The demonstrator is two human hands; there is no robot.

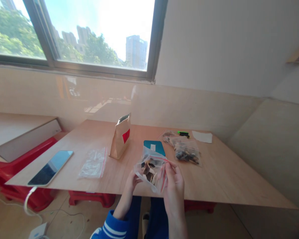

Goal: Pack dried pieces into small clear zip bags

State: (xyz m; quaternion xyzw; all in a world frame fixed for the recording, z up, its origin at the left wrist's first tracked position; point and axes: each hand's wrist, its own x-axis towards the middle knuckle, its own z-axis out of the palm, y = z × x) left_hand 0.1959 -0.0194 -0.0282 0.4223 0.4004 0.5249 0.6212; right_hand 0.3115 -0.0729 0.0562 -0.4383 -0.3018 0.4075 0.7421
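My left hand point(132, 181) and my right hand point(173, 186) hold up a clear zip bag point(150, 173) above the front of the wooden tabletop point(226, 179). The bag has a red-lined seal and holds dark and tan pieces, perhaps dried food. My right fingers pinch its upper right side near the seal. My left fingers grip its lower left side. Behind the bag lies a teal card point(154, 147), partly hidden by it. Farther right, a filled zip bag point(186, 152) holds similar dark pieces.
A kraft paper pouch point(121, 137) with a red label stands on the table. Nearby lie a flat clear bag point(93, 162), a phone point(50, 167), another small bag point(169, 136), a green-and-black marker point(183, 133) and white paper point(202, 136). Red plastic supports point(92, 198) stand below.
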